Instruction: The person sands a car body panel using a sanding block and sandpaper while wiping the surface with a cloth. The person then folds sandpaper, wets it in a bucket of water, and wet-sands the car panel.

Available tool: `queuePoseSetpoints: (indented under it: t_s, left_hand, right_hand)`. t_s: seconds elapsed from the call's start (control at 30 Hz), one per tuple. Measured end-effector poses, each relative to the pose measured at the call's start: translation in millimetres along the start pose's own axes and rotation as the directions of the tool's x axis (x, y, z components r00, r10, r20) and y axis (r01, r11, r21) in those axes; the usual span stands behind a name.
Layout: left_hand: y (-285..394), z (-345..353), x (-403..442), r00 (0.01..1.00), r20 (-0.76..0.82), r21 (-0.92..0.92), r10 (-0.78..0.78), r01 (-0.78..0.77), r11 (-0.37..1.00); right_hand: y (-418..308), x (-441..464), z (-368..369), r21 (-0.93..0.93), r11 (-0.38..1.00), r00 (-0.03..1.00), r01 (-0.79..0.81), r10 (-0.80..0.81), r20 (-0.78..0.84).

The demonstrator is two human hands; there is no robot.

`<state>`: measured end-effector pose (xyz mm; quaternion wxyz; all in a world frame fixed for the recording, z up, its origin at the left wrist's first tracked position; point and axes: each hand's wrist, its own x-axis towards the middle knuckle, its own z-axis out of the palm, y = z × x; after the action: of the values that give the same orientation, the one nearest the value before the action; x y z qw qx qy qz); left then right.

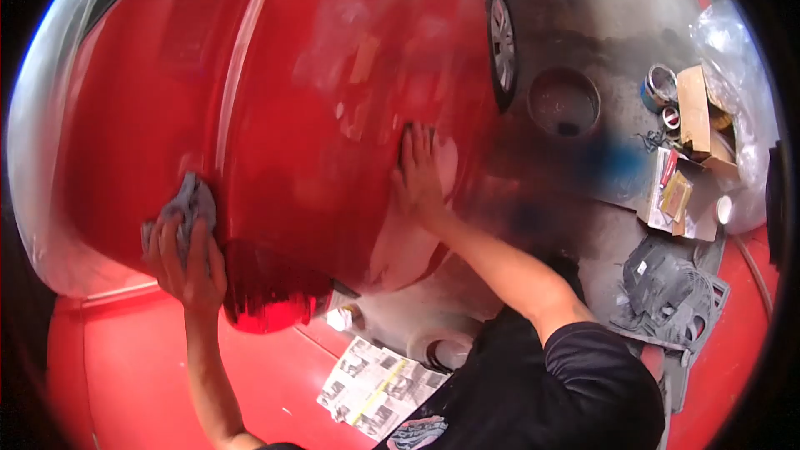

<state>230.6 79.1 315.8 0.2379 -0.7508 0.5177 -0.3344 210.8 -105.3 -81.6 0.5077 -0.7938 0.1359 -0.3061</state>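
A red car body panel (pixel 292 142) fills the left and middle of the head view. My left hand (pixel 190 271) is closed round a crumpled grey cloth (pixel 196 200), against the panel just left of the red tail light (pixel 268 304). Farther right, my right hand (pixel 421 179) lies on the car's side with its fingers extended. A dark, thin pad (pixel 406 148) shows along the edge of those fingers; most of it is hidden beneath them. Dull, pale patches mark the paint around and below this hand.
A wheel (pixel 502 46) and a round bucket (pixel 565 104) are at the upper right. Paint can (pixel 660 86), cardboard box (pixel 694 108), a box of supplies (pixel 658 200) and dark plastic parts (pixel 667 292) lie along the right. Newspaper (pixel 379 392) lies below the tail light.
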Motion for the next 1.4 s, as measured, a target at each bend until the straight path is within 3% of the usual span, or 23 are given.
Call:
queuePoseSetpoints:
  t_s: [0.1,0.17,0.27,0.33,0.4,0.43,0.5,0.57,0.67,0.73,0.77,0.8,0.83,0.9,0.97,1.0,1.03,1.07,1.1,1.17,1.23,1.33,1.4]
  left_hand:
    - [-1.4,1.1,-0.8,1.0,0.03,-0.005,0.009,-0.009,1.0]
    - [0.6,2.5,-0.6,0.999,0.041,0.016,0.008,-0.008,1.0]
    - [1.6,1.7,-1.2,0.999,0.052,0.036,-0.014,0.012,0.999]
    - [2.5,1.2,-0.5,0.998,0.056,0.039,-0.018,0.016,0.999]
    - [3.2,-0.2,1.6,0.998,0.069,0.048,-0.013,0.009,0.999]
    - [1.7,0.8,4.0,0.998,0.066,0.048,0.005,-0.008,0.999]
    - [2.1,2.3,2.2,0.998,0.057,0.055,0.014,-0.018,0.998]
    - [1.3,2.8,0.2,0.997,0.075,0.056,0.015,-0.019,0.998]
    - [-1.0,1.3,-2.6,0.997,0.082,0.035,0.009,-0.011,0.999]
    - [-0.1,4.5,-3.5,0.999,0.049,0.029,-0.013,0.011,1.0]
    - [-0.9,4.0,-4.2,0.997,0.074,0.032,-0.011,0.009,0.999]
    - [-2.0,1.4,-4.3,0.995,0.103,0.036,-0.006,0.002,0.999]
    - [-2.3,0.2,-2.1,0.995,0.099,0.044,-0.002,-0.003,0.999]
    - [-1.0,0.8,-2.3,0.992,0.127,0.046,-0.011,0.005,0.999]
    - [-1.5,2.0,-5.5,0.993,0.118,0.034,-0.011,0.007,0.999]
    - [-3.2,1.7,-6.3,0.995,0.1,0.026,-0.004,0.002,1.0]
    - [-3.6,-0.6,-5.4,0.993,0.117,0.03,-0.001,-0.003,1.0]
    - [-0.9,-2.9,-3.0,0.992,0.129,0.019,-0.007,0.005,1.0]
    - [0.4,-0.6,0.5,0.993,0.12,0.014,-0.02,0.019,1.0]
    - [-0.2,-1.3,3.3,0.995,0.102,0.012,-0.014,0.013,1.0]
    - [3.2,0.0,3.9,0.996,0.087,-0.004,0.01,-0.009,1.0]
    - [2.1,1.0,6.8,0.998,0.057,0.031,0.005,-0.007,0.999]
    - [3.7,1.1,2.6,0.999,0.051,0.042,-0.004,0.002,0.999]
  right_hand:
    - [100.1,148.5,-0.3,-0.123,0.989,0.979,0.087,-0.107,-0.175]
    - [149.7,244.5,-21.1,-0.241,0.97,0.997,-0.029,0.013,-0.071]
    - [101.8,163.8,-2.6,-0.227,0.974,0.976,0.014,-0.062,-0.21]
    - [33.5,56.9,-11.6,-0.119,0.993,0.997,0.011,-0.021,-0.078]
    - [20.7,-12.2,-8.1,0.078,0.997,0.998,-0.002,-0.003,0.056]
    - [27.3,9.1,-14.4,0.083,0.996,0.999,-0.011,0.007,0.043]
    - [68.7,89.5,-24.9,-0.041,0.983,0.977,0.18,-0.183,-0.111]
    - [132.0,190.0,-22.6,-0.15,0.989,0.989,0.0,-0.022,-0.148]
    - [146.9,225.3,-10.3,-0.283,0.956,0.968,-0.081,0.007,-0.251]
    - [72.0,140.2,-12.9,-0.044,0.996,0.964,-0.079,0.065,-0.258]
    - [31.6,81.4,-20.1,-0.174,0.982,0.994,-0.076,0.088,0.062]
    - [6.1,45.5,-24.0,-0.293,0.955,0.918,-0.033,0.145,0.369]
    - [9.1,47.2,-20.0,-0.288,0.957,0.921,-0.033,0.141,0.362]
    - [18.1,46.1,-10.8,0.06,0.998,0.998,0.005,-0.009,0.065]
    - [60.3,164.6,-14.4,0.009,0.997,0.992,-0.083,0.082,0.093]
    - [87.0,212.3,-28.0,-0.637,0.748,0.979,0.185,-0.194,0.056]
    - [93.9,252.3,-25.7,-0.265,0.96,0.974,0.095,-0.145,-0.174]
    - [92.3,269.4,-20.0,0.165,0.985,0.935,0.057,0.005,-0.356]
    - [76.8,255.4,-16.0,0.164,0.984,0.934,0.065,-0.002,-0.358]
    - [16.9,174.4,-12.2,-0.049,0.999,0.96,-0.016,0.002,-0.279]
    - [-65.9,66.6,-25.3,0.06,0.989,0.984,-0.135,0.127,0.122]
    - [-74.8,35.4,-24.4,0.199,0.976,0.987,-0.083,0.052,0.155]
    - [-28.2,124.4,-11.0,0.22,0.975,0.993,-0.021,0.046,-0.108]
